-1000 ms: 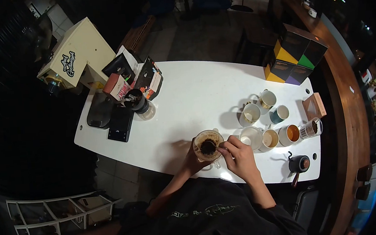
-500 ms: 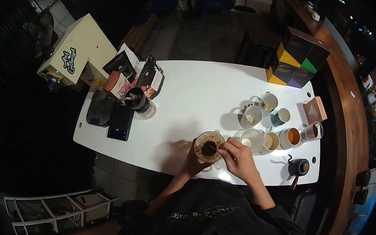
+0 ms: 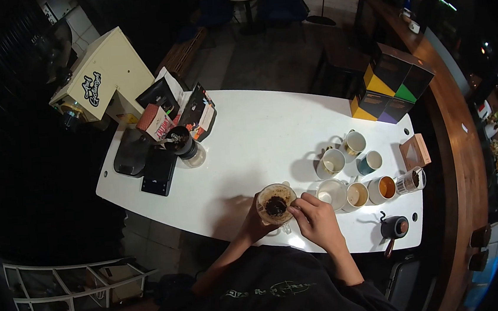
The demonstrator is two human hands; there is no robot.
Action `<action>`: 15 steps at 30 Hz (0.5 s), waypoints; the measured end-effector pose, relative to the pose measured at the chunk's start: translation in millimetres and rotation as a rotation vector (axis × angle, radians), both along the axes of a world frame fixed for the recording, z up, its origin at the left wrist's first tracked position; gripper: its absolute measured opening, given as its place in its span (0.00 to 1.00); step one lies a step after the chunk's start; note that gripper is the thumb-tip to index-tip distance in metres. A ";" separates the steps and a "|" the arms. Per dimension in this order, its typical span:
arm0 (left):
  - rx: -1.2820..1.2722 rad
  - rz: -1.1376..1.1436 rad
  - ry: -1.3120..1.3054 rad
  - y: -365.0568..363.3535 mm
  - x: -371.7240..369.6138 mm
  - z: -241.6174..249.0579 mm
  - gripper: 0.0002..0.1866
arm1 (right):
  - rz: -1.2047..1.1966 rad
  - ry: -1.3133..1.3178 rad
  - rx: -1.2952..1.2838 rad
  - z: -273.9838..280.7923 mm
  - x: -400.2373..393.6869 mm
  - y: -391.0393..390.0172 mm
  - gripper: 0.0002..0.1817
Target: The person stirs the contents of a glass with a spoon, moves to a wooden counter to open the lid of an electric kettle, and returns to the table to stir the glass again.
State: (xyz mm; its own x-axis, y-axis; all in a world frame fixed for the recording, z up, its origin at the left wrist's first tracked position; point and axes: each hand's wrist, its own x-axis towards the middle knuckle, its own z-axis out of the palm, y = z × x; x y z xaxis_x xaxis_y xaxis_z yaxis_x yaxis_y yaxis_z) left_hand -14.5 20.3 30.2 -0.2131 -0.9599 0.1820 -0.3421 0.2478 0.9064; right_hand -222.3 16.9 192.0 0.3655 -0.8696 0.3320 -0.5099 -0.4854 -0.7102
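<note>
A coffee dripper (image 3: 268,192) with a paper filter is held over the near edge of the white table. Dark wet coffee grounds (image 3: 275,205) lie in the bottom of the filter. My left hand (image 3: 256,221) is wrapped round the dripper's left side. At its right rim my right hand (image 3: 315,218) is closed in a pinch on what looks like a thin spoon, its lower part reaching toward the grounds and mostly hidden. Just right of that hand stand a clear glass vessel (image 3: 331,194) and a cup (image 3: 357,195) with a pale inside.
More cups (image 3: 331,163) stand on the right of the table (image 3: 247,138). Near the right edge are a glass with dark contents (image 3: 408,182) and a small black kettle (image 3: 394,227). Stacked boxes (image 3: 393,80), a grinder (image 3: 188,152), a black scale (image 3: 159,174) and coffee bags (image 3: 201,112) sit farther back.
The camera view has tilted slightly, so the table sits lower. My right hand has shifted a little at the dripper's rim, with the spoon less visible. The left hand keeps its hold.
</note>
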 end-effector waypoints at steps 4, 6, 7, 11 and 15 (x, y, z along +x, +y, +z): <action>0.052 -0.020 0.107 0.3 -0.5 3.0 0.48 | 0.003 -0.065 0.026 3.3 1.3 -0.8 0.06; 0.071 -0.024 0.126 -0.4 0.4 4.5 0.48 | -0.008 -0.021 0.027 7.4 2.1 -1.1 0.04; 0.075 -0.026 0.124 0.3 0.7 5.8 0.48 | -0.022 0.021 0.033 8.6 2.0 -1.3 0.03; 0.121 -0.034 0.197 2.5 -0.8 11.5 0.49 | 0.044 -0.040 -0.021 4.9 2.2 -2.5 0.06; 0.090 -0.028 0.141 1.7 -1.4 16.8 0.49 | -0.011 0.009 0.028 13.1 2.5 -1.5 0.02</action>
State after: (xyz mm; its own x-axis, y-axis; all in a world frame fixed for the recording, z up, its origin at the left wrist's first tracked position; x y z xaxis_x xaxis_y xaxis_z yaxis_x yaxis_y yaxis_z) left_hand -15.9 22.0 46.9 -0.2179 -0.9678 0.1256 -0.2040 0.1711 0.9639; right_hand -219.8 15.4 205.1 0.3591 -0.8824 0.3039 -0.5215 -0.4598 -0.7188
